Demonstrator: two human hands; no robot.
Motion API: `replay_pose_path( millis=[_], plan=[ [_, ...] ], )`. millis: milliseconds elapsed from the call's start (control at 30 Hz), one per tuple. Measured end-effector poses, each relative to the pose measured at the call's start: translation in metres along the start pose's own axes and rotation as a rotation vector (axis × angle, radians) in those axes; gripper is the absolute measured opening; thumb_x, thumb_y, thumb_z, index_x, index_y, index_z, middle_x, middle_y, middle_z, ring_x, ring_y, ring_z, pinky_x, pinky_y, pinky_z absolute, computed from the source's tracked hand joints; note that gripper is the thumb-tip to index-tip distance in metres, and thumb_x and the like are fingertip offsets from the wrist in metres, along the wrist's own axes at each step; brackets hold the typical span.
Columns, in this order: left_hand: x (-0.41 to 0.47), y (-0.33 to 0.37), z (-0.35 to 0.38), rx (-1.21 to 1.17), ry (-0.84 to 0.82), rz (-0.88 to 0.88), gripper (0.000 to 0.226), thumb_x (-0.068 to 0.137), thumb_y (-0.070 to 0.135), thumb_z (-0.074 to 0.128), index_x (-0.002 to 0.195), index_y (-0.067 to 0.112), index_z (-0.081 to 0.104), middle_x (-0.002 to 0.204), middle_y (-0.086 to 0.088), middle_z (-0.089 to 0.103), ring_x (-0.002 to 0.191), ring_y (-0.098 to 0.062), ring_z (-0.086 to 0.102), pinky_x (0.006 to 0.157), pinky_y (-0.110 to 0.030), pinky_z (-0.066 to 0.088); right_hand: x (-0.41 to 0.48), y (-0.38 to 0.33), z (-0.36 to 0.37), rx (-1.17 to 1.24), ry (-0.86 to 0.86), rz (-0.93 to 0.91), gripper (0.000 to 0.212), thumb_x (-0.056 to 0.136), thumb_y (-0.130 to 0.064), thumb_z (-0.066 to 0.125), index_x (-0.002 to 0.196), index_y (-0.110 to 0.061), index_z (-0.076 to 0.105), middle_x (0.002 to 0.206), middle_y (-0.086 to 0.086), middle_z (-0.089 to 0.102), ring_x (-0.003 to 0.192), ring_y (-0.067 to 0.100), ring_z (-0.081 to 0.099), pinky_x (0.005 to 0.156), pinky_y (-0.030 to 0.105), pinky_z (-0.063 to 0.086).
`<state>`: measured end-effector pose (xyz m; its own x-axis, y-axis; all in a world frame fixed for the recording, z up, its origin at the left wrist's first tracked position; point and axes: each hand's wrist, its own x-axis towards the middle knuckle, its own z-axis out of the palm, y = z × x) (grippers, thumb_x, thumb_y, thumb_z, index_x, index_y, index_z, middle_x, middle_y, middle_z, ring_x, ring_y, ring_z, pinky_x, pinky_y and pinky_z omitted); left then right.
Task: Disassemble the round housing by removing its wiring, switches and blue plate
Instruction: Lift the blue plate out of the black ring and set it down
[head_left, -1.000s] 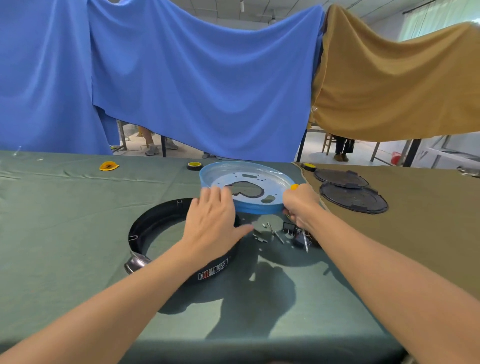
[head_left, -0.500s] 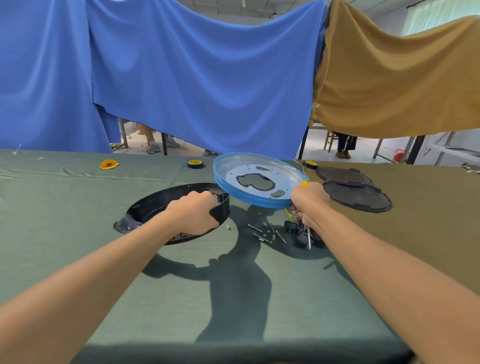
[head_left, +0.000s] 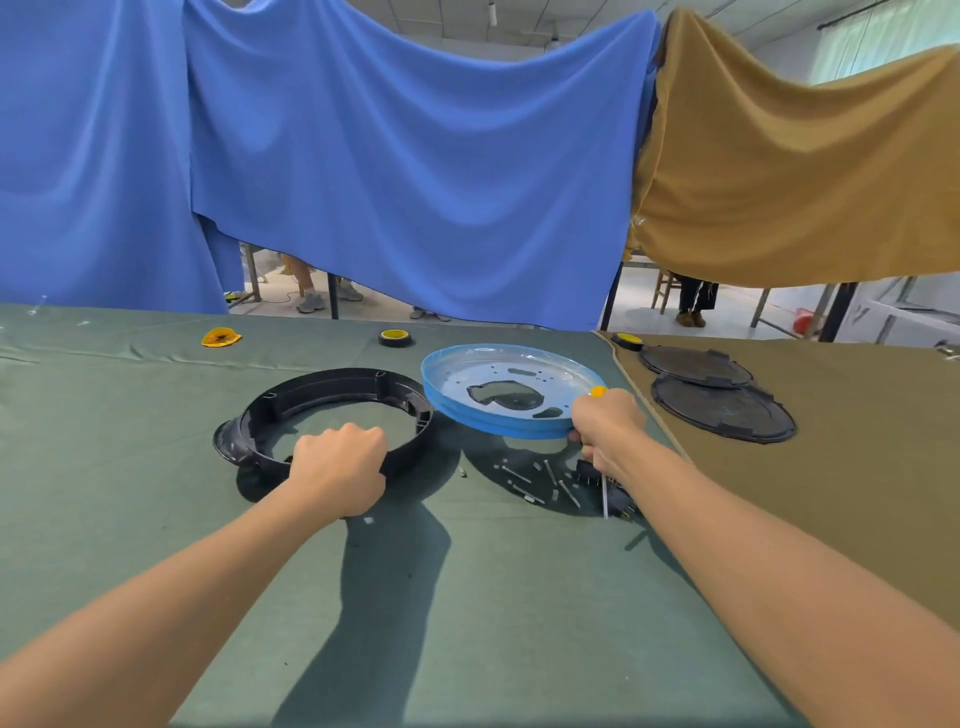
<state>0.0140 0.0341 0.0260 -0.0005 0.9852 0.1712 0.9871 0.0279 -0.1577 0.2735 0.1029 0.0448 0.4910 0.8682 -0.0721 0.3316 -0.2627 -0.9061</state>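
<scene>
Head view: my left hand (head_left: 340, 470) grips the black housing (head_left: 332, 410) rim; my right hand (head_left: 608, 428) pinches the blue plate (head_left: 498, 397) edge, lifted.

**Cloths, tape and two dark lids around the bench**

A green cloth (head_left: 130, 467) covers most of the table, and a tan cloth (head_left: 857, 493) covers its right part. Two black round lids (head_left: 722, 408) lie on the tan cloth, one overlapping the other. A yellow-topped tape roll (head_left: 395, 338) sits at the far edge, with a second yellow roll (head_left: 627, 341) at the seam of the cloths and a crumpled yellow scrap (head_left: 221, 336) further left. Behind hang a blue drape (head_left: 415, 182) and a tan drape (head_left: 805, 171). Below them show grey shoes (head_left: 310, 301) and a wooden chair (head_left: 662, 291).
</scene>
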Motion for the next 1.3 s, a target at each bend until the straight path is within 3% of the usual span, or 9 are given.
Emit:
replay_pose_path(
  millis=[100, 200, 333, 467, 633, 833, 1000, 1100, 1300],
  plan=[
    [0.0, -0.006, 0.006, 0.007, 0.014, -0.022, 0.016, 0.094, 0.031, 0.051, 0.09, 0.016, 0.047, 0.091, -0.004, 0.054, 0.093, -0.03, 0.061, 0.066, -0.033, 0.035, 0.006, -0.003, 0.01, -0.01, 0.007, -0.013, 0.016, 0.09, -0.009, 0.048, 0.103, -0.004, 0.054, 0.093, 0.017, 0.064, 0.067, 0.027, 0.063, 0.041, 0.027, 0.035],
    [0.004, -0.01, 0.008, -0.007, 0.013, -0.002, 0.017, 0.095, 0.031, 0.051, 0.089, 0.015, 0.046, 0.091, -0.004, 0.055, 0.092, -0.028, 0.06, 0.065, -0.032, 0.035, 0.016, -0.009, 0.018, -0.025, 0.01, -0.021, 0.02, 0.091, -0.008, 0.049, 0.107, -0.001, 0.057, 0.093, 0.016, 0.063, 0.069, 0.026, 0.061, 0.04, 0.027, 0.034],
    [0.008, -0.008, 0.009, -0.112, 0.055, 0.04, 0.02, 0.096, 0.036, 0.048, 0.099, 0.016, 0.05, 0.104, -0.003, 0.058, 0.1, -0.026, 0.056, 0.066, -0.032, 0.036, 0.03, -0.017, 0.022, -0.089, 0.002, -0.013, 0.023, 0.092, -0.008, 0.048, 0.11, 0.003, 0.057, 0.094, 0.018, 0.063, 0.066, 0.025, 0.059, 0.042, 0.027, 0.036],
    [0.011, -0.002, 0.015, -0.234, 0.106, 0.063, 0.028, 0.097, 0.04, 0.049, 0.112, 0.016, 0.046, 0.113, -0.001, 0.051, 0.111, -0.023, 0.048, 0.073, -0.033, 0.039, 0.04, -0.014, 0.022, -0.208, -0.007, 0.014, 0.03, 0.091, -0.003, 0.05, 0.118, 0.007, 0.055, 0.077, 0.009, 0.04, 0.075, 0.03, 0.066, 0.055, 0.033, 0.054],
    [0.016, 0.006, 0.023, -0.229, 0.096, 0.108, 0.026, 0.098, 0.032, 0.047, 0.119, 0.017, 0.045, 0.117, -0.001, 0.052, 0.111, -0.023, 0.049, 0.074, -0.035, 0.042, 0.041, -0.005, 0.02, -0.328, -0.054, 0.009, 0.039, 0.095, -0.017, 0.05, 0.129, 0.002, 0.05, 0.086, 0.009, 0.046, 0.07, 0.026, 0.066, 0.052, 0.03, 0.049],
    [0.017, 0.008, 0.025, -0.199, 0.121, 0.125, 0.011, 0.094, 0.019, 0.048, 0.103, 0.016, 0.042, 0.1, -0.001, 0.057, 0.092, -0.025, 0.052, 0.058, -0.034, 0.032, 0.014, -0.008, 0.023, -0.568, 0.113, -0.353, 0.027, 0.088, -0.021, 0.054, 0.112, -0.007, 0.056, 0.106, 0.012, 0.058, 0.089, 0.03, 0.056, 0.064, 0.034, 0.042],
    [0.017, 0.007, 0.026, -0.204, 0.135, 0.129, 0.013, 0.094, 0.018, 0.05, 0.105, 0.017, 0.044, 0.097, -0.001, 0.057, 0.086, -0.025, 0.051, 0.053, -0.032, 0.028, -0.039, -0.014, 0.034, -0.706, -0.231, -0.656, 0.005, 0.083, -0.015, 0.051, 0.08, -0.014, 0.048, 0.086, 0.009, 0.054, 0.082, 0.032, 0.053, 0.063, 0.034, 0.041],
    [0.017, 0.008, 0.026, -0.206, 0.136, 0.108, 0.014, 0.092, 0.015, 0.052, 0.103, 0.016, 0.043, 0.091, 0.0, 0.054, 0.081, -0.025, 0.048, 0.051, -0.031, 0.024, -0.062, -0.011, 0.042, -0.661, -0.202, -0.809, 0.011, 0.084, -0.013, 0.053, 0.08, -0.015, 0.043, 0.082, 0.011, 0.052, 0.079, 0.036, 0.051, 0.062, 0.035, 0.037],
    [0.016, 0.007, 0.024, -0.229, 0.117, 0.097, 0.017, 0.092, 0.016, 0.053, 0.108, 0.018, 0.046, 0.098, -0.001, 0.058, 0.087, -0.025, 0.054, 0.056, -0.032, 0.028, -0.078, -0.004, 0.063, -0.839, -0.342, -0.772, 0.021, 0.089, -0.033, 0.062, 0.083, -0.018, 0.049, 0.085, 0.006, 0.05, 0.077, 0.031, 0.048, 0.065, 0.035, 0.038]
  ],
)
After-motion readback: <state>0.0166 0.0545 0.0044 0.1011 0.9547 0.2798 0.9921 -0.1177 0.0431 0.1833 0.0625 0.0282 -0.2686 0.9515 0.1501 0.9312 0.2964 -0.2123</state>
